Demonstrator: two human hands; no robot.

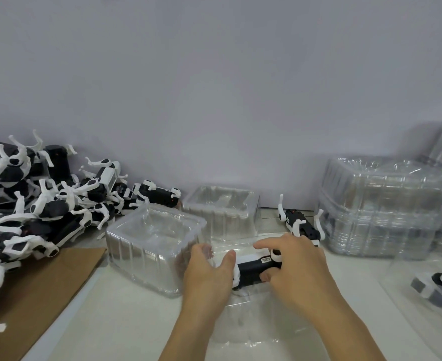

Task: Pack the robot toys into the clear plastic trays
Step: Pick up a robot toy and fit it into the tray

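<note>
A black and white robot toy [252, 270] lies on its side inside a clear plastic tray [253, 324] in front of me. My right hand [296, 267] grips the toy from the right, thumb under it and fingers over its top. My left hand [208, 273] holds the tray's left rim, with the thumb touching the toy's left end. Another robot toy [301, 226] lies loose on the table just behind my right hand. A big pile of robot toys [40, 204] fills the left side.
Two clear trays sit upside down: one [149, 246] left of my hands, one [222, 212] behind it. Stacks of clear trays [386, 207] stand at the right. A packed tray with a toy [438, 285] is at the far right. Brown cardboard [40, 290] lies at the left front.
</note>
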